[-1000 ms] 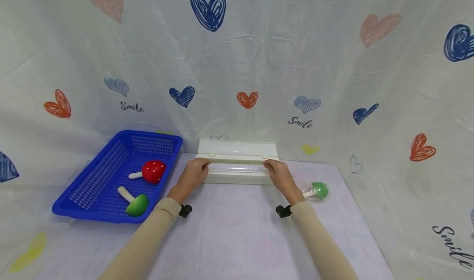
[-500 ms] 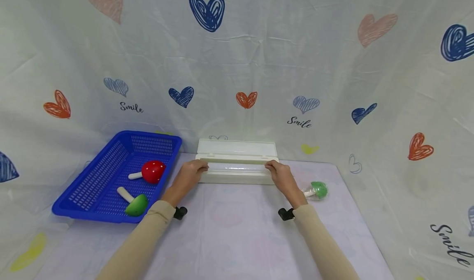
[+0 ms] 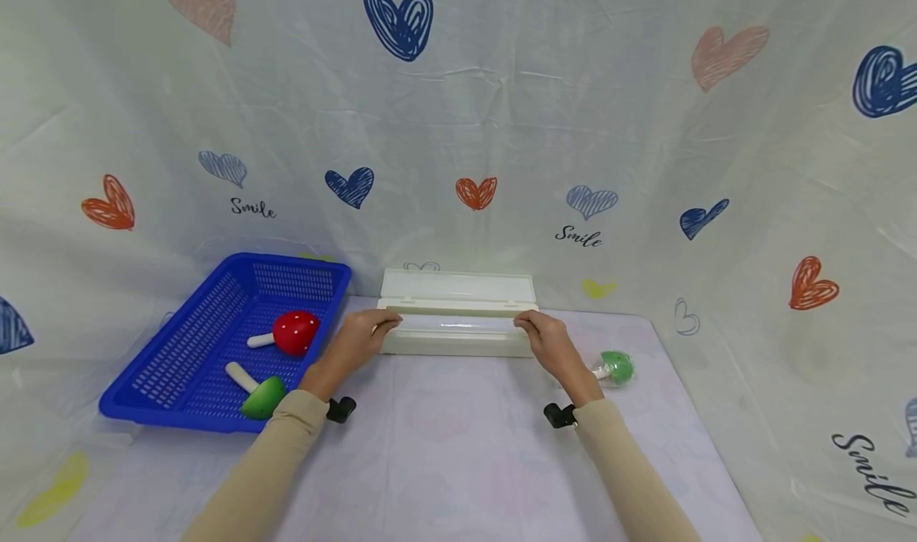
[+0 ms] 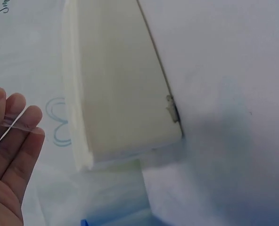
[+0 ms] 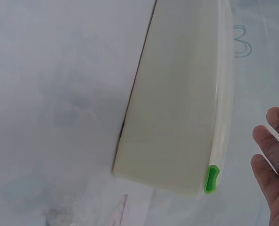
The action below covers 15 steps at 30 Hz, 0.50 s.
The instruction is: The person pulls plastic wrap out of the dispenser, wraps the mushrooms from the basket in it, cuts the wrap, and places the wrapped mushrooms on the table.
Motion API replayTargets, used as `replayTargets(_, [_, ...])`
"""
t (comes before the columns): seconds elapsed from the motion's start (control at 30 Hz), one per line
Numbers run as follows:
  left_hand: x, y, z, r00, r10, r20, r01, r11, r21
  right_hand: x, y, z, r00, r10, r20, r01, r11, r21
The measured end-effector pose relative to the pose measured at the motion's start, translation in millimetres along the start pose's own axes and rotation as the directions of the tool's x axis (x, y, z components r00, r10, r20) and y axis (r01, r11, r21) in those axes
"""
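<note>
A long white cling film dispenser point(image 3: 458, 344) stands at the back of the table, its lid point(image 3: 458, 287) raised and a roll of clear film point(image 3: 458, 324) showing inside. Over its left end, my left hand point(image 3: 356, 341) pinches an edge of the film between thumb and fingers; the left wrist view shows a clear strip point(image 4: 24, 126) there. At the right end my right hand point(image 3: 555, 347) pinches the film too, though its thumb is out of frame in the right wrist view. A green slider point(image 5: 211, 179) sits at the dispenser's corner.
To the left lies a blue plastic basket point(image 3: 168, 379) holding a red spotted toy mushroom point(image 3: 295, 333) and a green one point(image 3: 263, 399). Right of my right hand is a film-wrapped green toy mushroom point(image 3: 616, 368). A heart-printed sheet point(image 3: 430, 112) hangs behind the table.
My hands have spread slightly apart: the left has shifted left, the right a little to the right. The dispenser, basket and mushrooms have stayed in place.
</note>
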State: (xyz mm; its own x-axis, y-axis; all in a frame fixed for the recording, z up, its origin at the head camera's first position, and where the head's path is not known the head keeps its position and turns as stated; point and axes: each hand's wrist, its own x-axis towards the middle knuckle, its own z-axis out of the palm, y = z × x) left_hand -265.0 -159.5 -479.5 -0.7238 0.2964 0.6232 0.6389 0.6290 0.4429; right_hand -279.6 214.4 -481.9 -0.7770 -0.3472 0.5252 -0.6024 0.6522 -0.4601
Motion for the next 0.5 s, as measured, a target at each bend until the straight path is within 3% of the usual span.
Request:
replayTargets(0.2, [0.7,6.0,-6.3,0.999,-0.038,0.0,0.038,0.999,-0.013,2.4,-4.6,-3.0,0.997,-0.062,-0.039,0.061,0.998,-0.021])
replayTargets(0.5, [2.5,10.9,-14.2,0.999,0.016,-0.04,-0.016,1.0,0.002,6.1,-11.5,-16.7,0.986,-0.152,-0.07,0.149,0.988,-0.051])
